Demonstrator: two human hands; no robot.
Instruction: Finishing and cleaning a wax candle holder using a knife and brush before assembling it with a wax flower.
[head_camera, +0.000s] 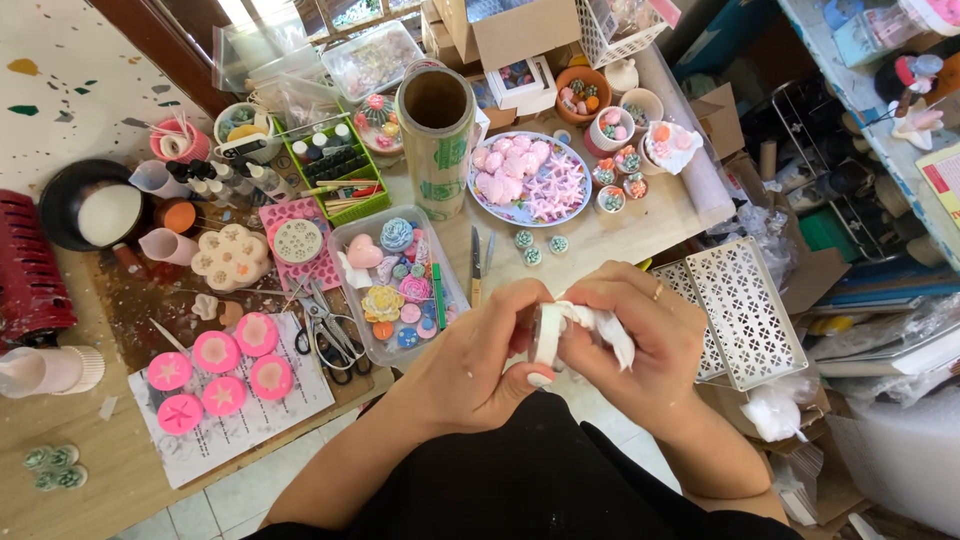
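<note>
- Head view: both hands meet low in the middle, over the person's lap, just off the near edge of the wooden table (620, 235).
- Left hand (480, 365) curls round a small white cup (547, 330); thumb underneath, fingers closed on its side. The cup sits on edge between the two hands.
- Right hand (640, 355) has its fingers pinched on a white cloth (600, 325), pressed against the cup's rim and inner face. A ring shows on one finger.
- Cloth bunches out above the right thumb, touching the cup.
- On the table, just beyond the hands: a clear tray (395, 290) of small coloured flower and heart pieces, with scissors (325, 325) at its left.
- Farther left: round pink moulds (220, 370) on a paper sheet.
- Beyond: a tall tape roll (437, 135) standing upright, and beside it a plate (528, 178) of pink stars and hearts.
- Right of the hands: a white lattice basket (745, 310), tilted off the table edge.
</note>
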